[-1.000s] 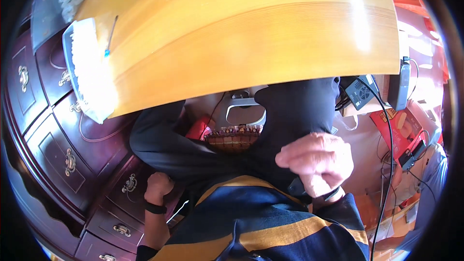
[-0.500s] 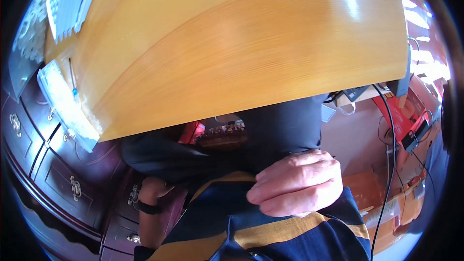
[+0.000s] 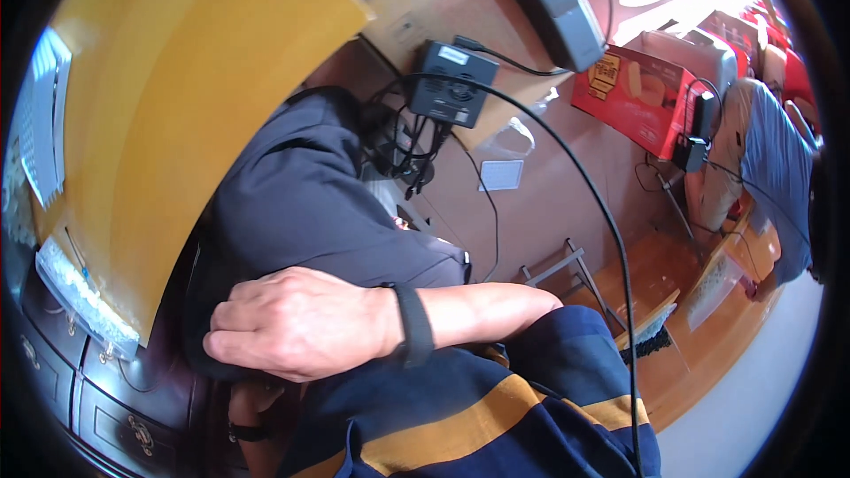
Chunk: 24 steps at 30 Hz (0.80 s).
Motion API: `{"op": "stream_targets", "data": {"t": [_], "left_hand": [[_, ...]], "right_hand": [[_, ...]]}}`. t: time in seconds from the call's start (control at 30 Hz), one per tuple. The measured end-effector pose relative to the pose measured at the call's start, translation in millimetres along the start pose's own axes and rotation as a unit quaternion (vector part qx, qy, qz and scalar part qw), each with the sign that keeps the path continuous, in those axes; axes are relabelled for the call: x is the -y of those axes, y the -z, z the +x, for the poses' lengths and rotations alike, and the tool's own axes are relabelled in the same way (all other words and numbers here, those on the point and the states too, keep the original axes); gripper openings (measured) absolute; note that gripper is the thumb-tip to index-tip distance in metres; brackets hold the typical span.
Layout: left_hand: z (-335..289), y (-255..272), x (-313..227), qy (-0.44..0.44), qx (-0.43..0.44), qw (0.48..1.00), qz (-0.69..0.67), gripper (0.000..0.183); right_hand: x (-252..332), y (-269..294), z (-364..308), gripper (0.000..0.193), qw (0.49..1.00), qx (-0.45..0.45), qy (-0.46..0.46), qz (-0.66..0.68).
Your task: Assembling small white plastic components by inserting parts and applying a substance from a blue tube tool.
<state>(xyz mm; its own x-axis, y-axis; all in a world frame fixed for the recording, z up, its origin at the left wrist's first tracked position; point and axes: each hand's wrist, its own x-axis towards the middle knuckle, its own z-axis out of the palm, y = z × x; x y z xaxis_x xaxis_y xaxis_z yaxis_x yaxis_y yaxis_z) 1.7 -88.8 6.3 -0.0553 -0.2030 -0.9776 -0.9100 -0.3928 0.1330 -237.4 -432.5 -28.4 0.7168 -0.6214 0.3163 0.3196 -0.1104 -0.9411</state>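
Observation:
My right hand (image 3: pixel 292 323) lies low over my lap, back upward, with a dark band (image 3: pixel 413 326) round its wrist. Its fingers are curled in; whatever may be inside them is hidden. Beneath it are my dark trousers (image 3: pixel 301 204), and the wooden table (image 3: pixel 177 97) stands beyond on the left. My left hand (image 3: pixel 252 397) hangs lower down beside the dark cabinet, its fingers out of sight. A band also circles that wrist.
A dark cabinet (image 3: pixel 111 403) with metal handles stands at left. To the right are a black power box (image 3: pixel 453 84) with tangled cables, a grey device (image 3: pixel 558 18), a red carton (image 3: pixel 633 97) and a seated person (image 3: pixel 770 159). A long black cable (image 3: pixel 611 221) runs down past my right side.
The view has swung to the right, bringing the power box and red carton further in. My right hand now lies further left in the picture, its wrist and forearm showing.

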Motion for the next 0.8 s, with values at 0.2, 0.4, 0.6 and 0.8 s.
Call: {"op": "stream_targets", "data": {"t": [0.2, 0.4, 0.6, 0.8], "left_hand": [[11, 39, -45, -0.008, -0.042, 0.998, -0.053, 0.036], [28, 101, -101, -0.002, -0.169, 0.975, -0.146, 0.025], [33, 104, -124, -0.075, -0.315, 0.94, -0.106, 0.022], [4, 60, -99, -0.002, -0.333, 0.929, -0.163, 0.021]], "right_hand": [[1, 1, 0, 0.018, 0.998, 0.006, -0.012, -0.061], [1, 6, 1, 0.023, 0.999, -0.032, 0.009, -0.012], [2, 23, -3, 0.022, 0.998, -0.059, 0.021, 0.019], [10, 14, 7, 0.016, 0.992, 0.002, 0.012, -0.127]]}}
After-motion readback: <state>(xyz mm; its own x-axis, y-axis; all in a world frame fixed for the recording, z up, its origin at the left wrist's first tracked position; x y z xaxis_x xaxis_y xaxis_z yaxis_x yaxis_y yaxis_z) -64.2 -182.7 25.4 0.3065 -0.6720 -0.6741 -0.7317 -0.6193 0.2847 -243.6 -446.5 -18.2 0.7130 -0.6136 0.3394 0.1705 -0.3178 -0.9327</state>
